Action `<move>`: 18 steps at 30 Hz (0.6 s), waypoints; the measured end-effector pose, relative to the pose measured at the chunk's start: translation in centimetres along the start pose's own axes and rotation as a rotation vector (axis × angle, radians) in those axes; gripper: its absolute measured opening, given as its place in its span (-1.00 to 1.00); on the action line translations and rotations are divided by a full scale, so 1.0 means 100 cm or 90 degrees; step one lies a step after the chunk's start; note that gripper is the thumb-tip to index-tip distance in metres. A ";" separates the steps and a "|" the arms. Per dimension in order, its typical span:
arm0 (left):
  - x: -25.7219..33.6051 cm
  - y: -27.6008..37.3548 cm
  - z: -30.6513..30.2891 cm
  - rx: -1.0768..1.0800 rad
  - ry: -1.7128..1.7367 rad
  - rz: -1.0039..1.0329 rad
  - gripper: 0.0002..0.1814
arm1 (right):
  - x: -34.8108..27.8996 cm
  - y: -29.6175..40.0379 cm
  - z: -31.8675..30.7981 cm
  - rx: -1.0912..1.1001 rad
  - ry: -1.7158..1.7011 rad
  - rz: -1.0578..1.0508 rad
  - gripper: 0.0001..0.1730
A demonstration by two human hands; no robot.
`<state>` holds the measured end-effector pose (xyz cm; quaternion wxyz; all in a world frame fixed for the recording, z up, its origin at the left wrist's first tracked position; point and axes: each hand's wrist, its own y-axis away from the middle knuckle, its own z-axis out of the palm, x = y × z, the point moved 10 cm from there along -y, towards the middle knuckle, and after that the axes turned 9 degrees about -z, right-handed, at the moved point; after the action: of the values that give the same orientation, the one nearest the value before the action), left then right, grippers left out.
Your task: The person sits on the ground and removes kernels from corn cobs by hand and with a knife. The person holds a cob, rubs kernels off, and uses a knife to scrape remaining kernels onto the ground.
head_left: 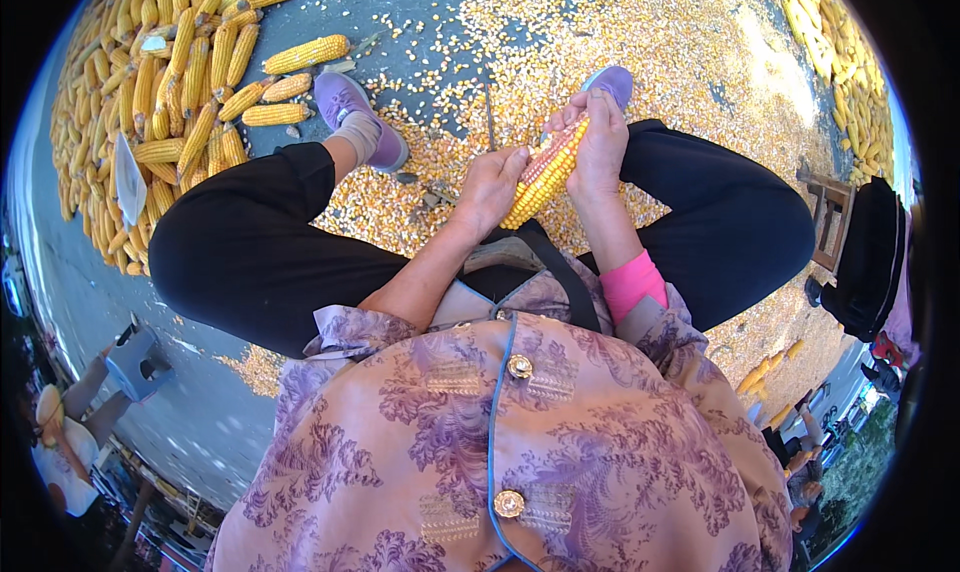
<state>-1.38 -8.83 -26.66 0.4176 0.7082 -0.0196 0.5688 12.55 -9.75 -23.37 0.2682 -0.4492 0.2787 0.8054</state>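
A partly shelled corn cob [551,171] is held at a slant between my hands, above the kernels on the ground. Yellow kernels still cover its near right side, while a reddish strip along the upper left is bare. My left hand [487,186] grips the lower left of the cob, thumb against the bare strip. Around the upper end curls my right hand [598,137], its fingers over the top. Loose corn kernels [390,216] lie below, between my purple shoes [360,118].
A large heap of unshelled corn cobs [161,92] is at the left, with several single cobs [307,53] beside it. More cobs [855,84] are piled at the far right, near a wooden stool [831,219]. A blue plastic stool [140,362] and other people appear at the edges.
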 end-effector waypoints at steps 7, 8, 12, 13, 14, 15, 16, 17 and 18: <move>0.007 0.015 0.030 -0.237 0.169 -0.074 -0.47 | 0.011 -0.016 -0.037 0.132 -0.124 0.045 -0.74; 0.008 0.014 0.029 -0.225 0.171 -0.064 -0.49 | 0.009 -0.018 -0.033 0.114 -0.127 0.035 -0.75; 0.013 0.013 0.025 -0.206 0.199 -0.067 -0.63 | 0.001 -0.020 -0.030 0.105 -0.100 0.010 -0.76; 0.013 0.011 0.020 -0.160 0.171 -0.033 -0.64 | 0.001 -0.020 -0.031 0.106 -0.112 0.007 -0.76; 0.010 0.009 0.015 -0.114 0.143 0.001 -0.65 | 0.001 -0.019 -0.030 0.107 -0.124 0.004 -0.76; 0.015 0.008 0.011 -0.069 0.118 0.033 -0.66 | -0.004 -0.017 -0.027 0.101 -0.107 -0.005 -0.76; 0.026 0.009 -0.004 0.028 -0.021 0.087 -0.67 | -0.008 -0.014 -0.022 0.095 -0.090 -0.014 -0.76; 0.023 0.008 -0.007 0.038 -0.030 0.076 -0.67 | -0.012 -0.011 -0.016 0.090 -0.072 -0.023 -0.75; 0.020 0.007 -0.011 0.052 -0.042 0.067 -0.66 | -0.015 -0.011 -0.006 0.067 -0.064 -0.037 -0.75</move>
<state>-1.91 -7.66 -24.64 0.3572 0.7409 -0.0475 0.5667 14.33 -9.72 -22.52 0.3283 -0.4014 0.2935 0.8031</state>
